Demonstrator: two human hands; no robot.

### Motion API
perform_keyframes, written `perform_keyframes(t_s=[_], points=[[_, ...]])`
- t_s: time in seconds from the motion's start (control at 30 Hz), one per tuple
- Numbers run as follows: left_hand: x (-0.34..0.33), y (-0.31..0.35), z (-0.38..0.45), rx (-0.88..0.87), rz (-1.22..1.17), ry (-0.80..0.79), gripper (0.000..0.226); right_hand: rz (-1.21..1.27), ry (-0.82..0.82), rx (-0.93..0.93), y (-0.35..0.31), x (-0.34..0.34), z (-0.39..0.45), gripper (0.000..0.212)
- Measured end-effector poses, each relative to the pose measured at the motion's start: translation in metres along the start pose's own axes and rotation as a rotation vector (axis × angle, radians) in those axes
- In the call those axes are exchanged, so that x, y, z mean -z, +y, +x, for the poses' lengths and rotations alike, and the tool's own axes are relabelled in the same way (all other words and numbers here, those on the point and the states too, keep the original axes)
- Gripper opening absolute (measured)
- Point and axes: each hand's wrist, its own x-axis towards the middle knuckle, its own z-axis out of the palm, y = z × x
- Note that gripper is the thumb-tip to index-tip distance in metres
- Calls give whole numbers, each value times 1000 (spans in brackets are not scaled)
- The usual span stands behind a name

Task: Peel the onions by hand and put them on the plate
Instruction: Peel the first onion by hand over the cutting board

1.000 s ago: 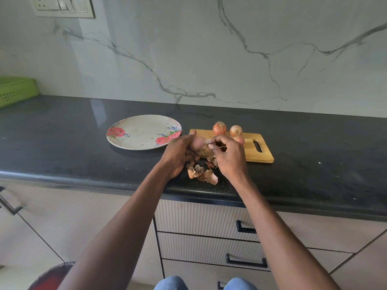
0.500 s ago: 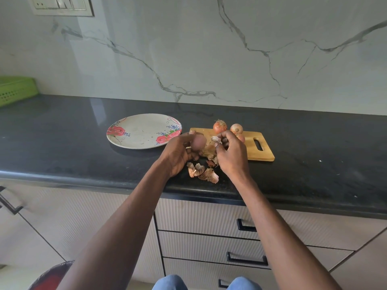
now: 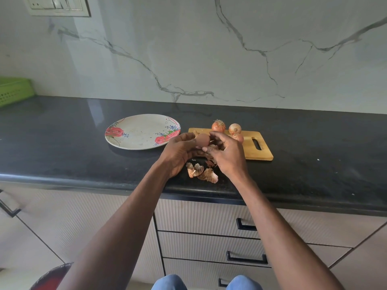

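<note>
Kitchen counter | onion (image 3: 202,139), nearly bare, is gripped in the left hand (image 3: 179,154) beside the plate (image 3: 134,130) | loose skin is pinched by the right hand (image 3: 227,155) | judged light, firm, slick once peeled; best cradled round its middle | skins (image 3: 202,172) are left below

Glossy black stone counter (image 3: 62,143), wooden board (image 3: 261,152), papery onion skins (image 3: 207,174) (dry, crinkled)
</note>
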Motion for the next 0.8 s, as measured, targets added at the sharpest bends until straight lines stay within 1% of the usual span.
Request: perform_keyframes(t_s=[0.07, 0.1, 0.23, 0.33, 0.43, 0.53, 0.63, 0.8], points=[[-1, 2, -2, 3, -28, 6, 17, 4, 9, -9, 2, 0, 1, 49], [-2, 2, -2, 7, -53, 12, 16, 8, 17, -6, 3, 0, 1, 45], [0, 2, -1, 16, -37, 30, 27, 52, 93, 34, 3, 1, 0, 25], [-2, 1, -1, 26, -39, 38, 27, 64, 141, 43, 2, 2, -2, 18], [-3, 1, -3, 37, -21, -6, 29, 43, 144, 52, 4, 1, -1, 12], [-3, 1, -3, 45, 19, -55, 25, 22, 138, 85, 2, 2, -1, 15], [-3, 0, -2, 48, -3, -36, 23, 41, 138, 74, 0, 2, -1, 24], [0, -3, 5, 41, -3, -9, 25, -10, 133, 37, 1, 0, 0, 23]])
